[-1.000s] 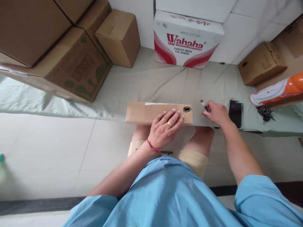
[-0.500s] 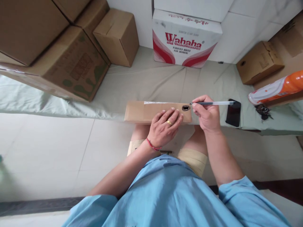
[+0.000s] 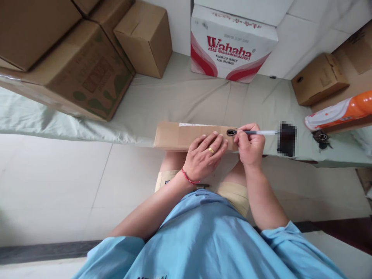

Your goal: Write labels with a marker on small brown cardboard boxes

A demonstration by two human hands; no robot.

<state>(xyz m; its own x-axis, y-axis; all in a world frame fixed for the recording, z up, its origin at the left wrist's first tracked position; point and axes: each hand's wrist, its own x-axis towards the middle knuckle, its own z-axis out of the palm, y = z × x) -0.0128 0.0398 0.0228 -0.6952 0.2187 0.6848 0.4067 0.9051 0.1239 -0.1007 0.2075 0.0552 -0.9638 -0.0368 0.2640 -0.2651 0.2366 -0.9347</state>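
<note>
A long, narrow brown cardboard box (image 3: 174, 135) lies along the near edge of the cloth-covered surface, above my knees. My left hand (image 3: 205, 153) rests on it with the fingers stretched flat across its top. Close to the box's right end is a small dark-outlined hole or mark (image 3: 231, 132). My right hand (image 3: 250, 145) pinches a clear-barrelled pen (image 3: 263, 132), held nearly level with its tip at that dark outline. A strip of white label or paper shows along the box's far edge.
A pixelated dark object (image 3: 286, 139) and a bunch of keys (image 3: 322, 138) lie to the right, beside an orange-and-white bottle (image 3: 340, 112). At the back stand a white Wahaha carton (image 3: 232, 50) and a small brown box (image 3: 318, 79). Larger cardboard boxes (image 3: 95, 73) are stacked at left.
My right hand has moved left and slightly down, bringing the pen tip from the box's far right corner to the dark outline. My left hand stays flat on the box.
</note>
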